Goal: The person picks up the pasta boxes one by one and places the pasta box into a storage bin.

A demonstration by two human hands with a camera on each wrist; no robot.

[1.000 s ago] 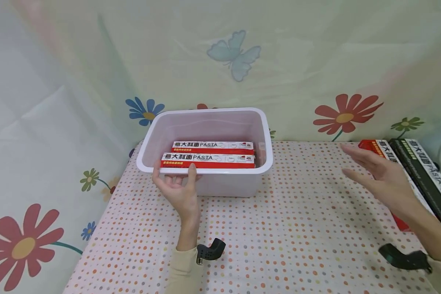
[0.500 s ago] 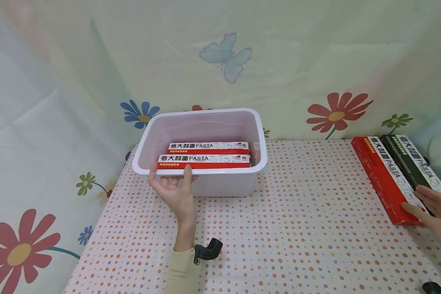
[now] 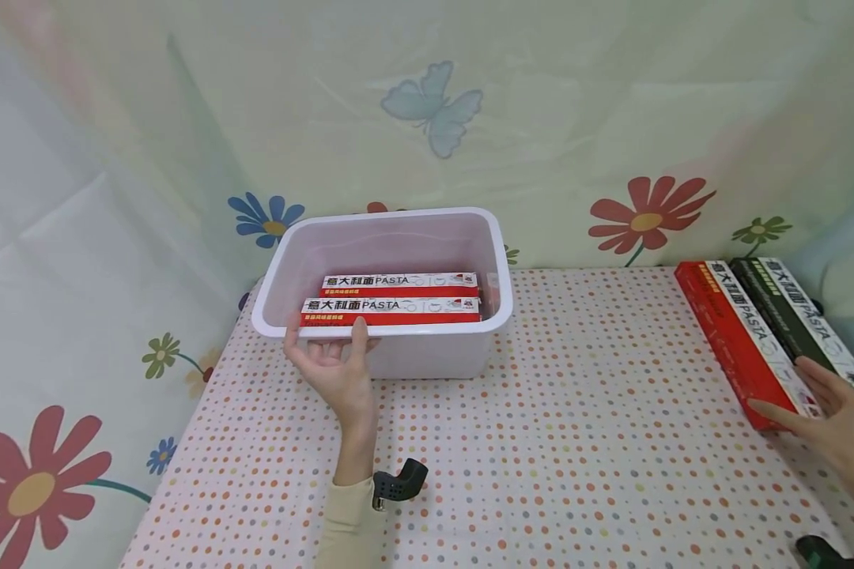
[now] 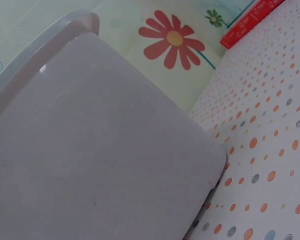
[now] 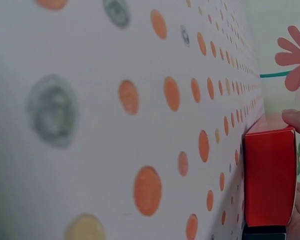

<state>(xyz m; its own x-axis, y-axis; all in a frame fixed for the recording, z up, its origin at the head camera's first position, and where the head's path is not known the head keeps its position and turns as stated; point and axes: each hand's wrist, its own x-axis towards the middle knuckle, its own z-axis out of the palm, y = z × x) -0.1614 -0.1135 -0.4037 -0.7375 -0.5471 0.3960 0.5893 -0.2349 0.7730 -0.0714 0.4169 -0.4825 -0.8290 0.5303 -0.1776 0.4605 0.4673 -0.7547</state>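
My left hand [image 3: 336, 378] holds the near rim of a white plastic tub [image 3: 455, 329], some fingers tucked below the rim and the thumb up against it. Inside the tub lie two red-and-white pasta boxes, a rear one [image 3: 427, 280] and a front one [image 3: 391, 313]. At the far right, my right hand [image 3: 836, 419] grips the near end of another red pasta box [image 3: 733, 348], thumb on its left side and fingers on its right. The right wrist view shows that box's red end [image 5: 270, 177] between thumb and fingers. The tub's outer wall [image 4: 105, 145] fills the left wrist view.
A dark green pasta box [image 3: 783, 312] lies along the right side of the gripped red one. Dotted cloth [image 3: 583, 411] covers the table. A flower-print curtain [image 3: 555, 142] hangs behind the tub and down the left side.
My right hand has come down from above the boxes to the red box's near end and taken hold of it. My left hand stays on the tub's rim. The head view has shifted slightly.
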